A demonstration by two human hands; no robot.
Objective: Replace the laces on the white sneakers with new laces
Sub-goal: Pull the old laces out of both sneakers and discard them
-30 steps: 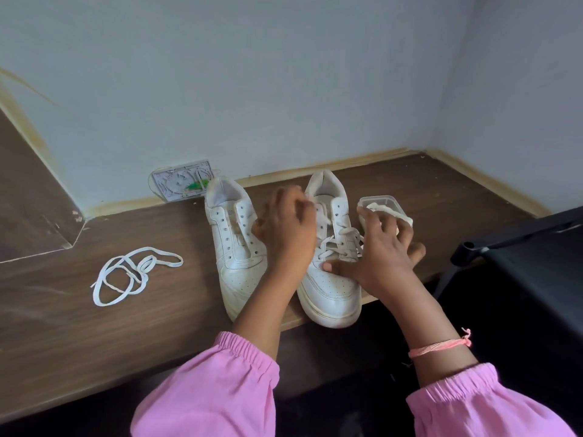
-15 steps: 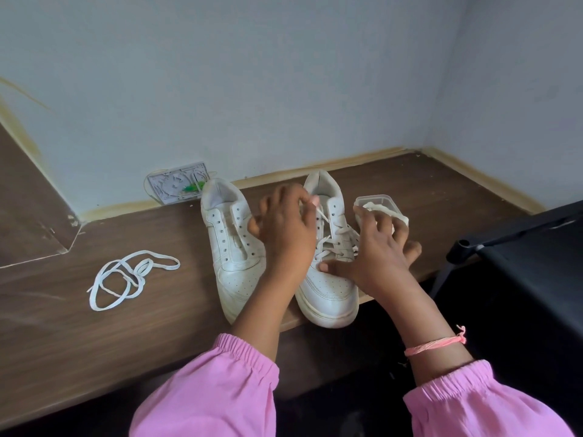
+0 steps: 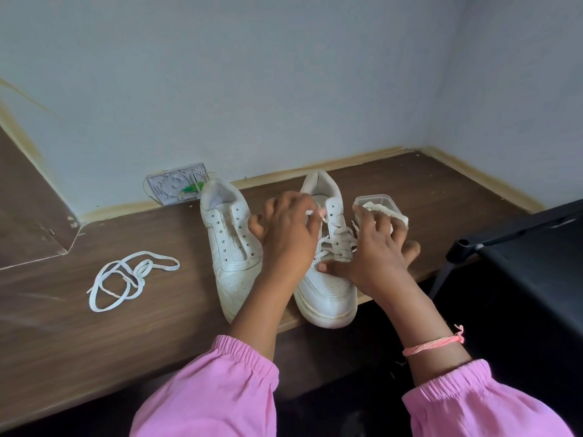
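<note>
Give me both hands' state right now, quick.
Left hand: pinching the white flat lace end above the right white leather sneaker.
Right hand: open, fingers spread, resting on that sneaker.

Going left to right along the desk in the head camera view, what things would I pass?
Loose white lace → grey plastic card → unlaced sneaker → left hand → right hand → black chair.

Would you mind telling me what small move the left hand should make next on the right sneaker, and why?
Probably keep drawing the lace up and out of its eyelet. The left hand pinches the lace end above the right sneaker, whose lower eyelets remain laced, while the right hand steadies it. The left sneaker is already bare.
</note>
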